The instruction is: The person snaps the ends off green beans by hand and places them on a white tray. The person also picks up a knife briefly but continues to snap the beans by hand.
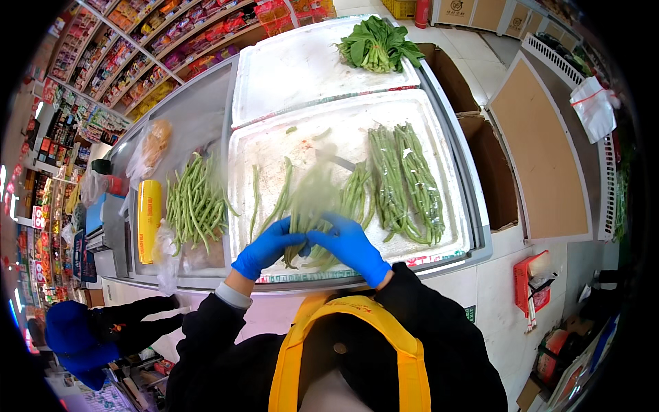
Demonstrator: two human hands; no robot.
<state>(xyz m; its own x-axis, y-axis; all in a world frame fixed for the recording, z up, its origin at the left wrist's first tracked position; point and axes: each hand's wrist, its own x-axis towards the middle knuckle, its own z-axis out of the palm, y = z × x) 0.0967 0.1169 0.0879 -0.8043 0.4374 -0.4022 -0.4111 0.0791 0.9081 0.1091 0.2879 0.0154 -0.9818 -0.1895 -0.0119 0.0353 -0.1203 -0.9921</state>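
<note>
Both my hands wear blue gloves and meet at the near edge of a white foam tray (pixel 350 116). My left hand (pixel 270 246) grips the lower end of a bunch of long green beans (pixel 311 198), blurred by motion. My right hand (pixel 355 250) closes around the same bunch from the other side, its thumb near the left one. Right of it lie a small bunch of beans (pixel 356 193) and two film-wrapped bundles, a left one (pixel 386 180) and a right one (pixel 419 180). A dark blade (pixel 337 160) is partly hidden behind the held bunch. Loose beans (pixel 283 193) lie at left.
A heap of green beans (pixel 198 201) sits left of the tray, beside a yellow box (pixel 149 221) and plastic bags (pixel 166 257). Tied leafy greens (pixel 378 49) rest on the far foam lid (pixel 309 67). Cardboard boxes (pixel 491 175) stand right. Another person (pixel 82 335) is lower left.
</note>
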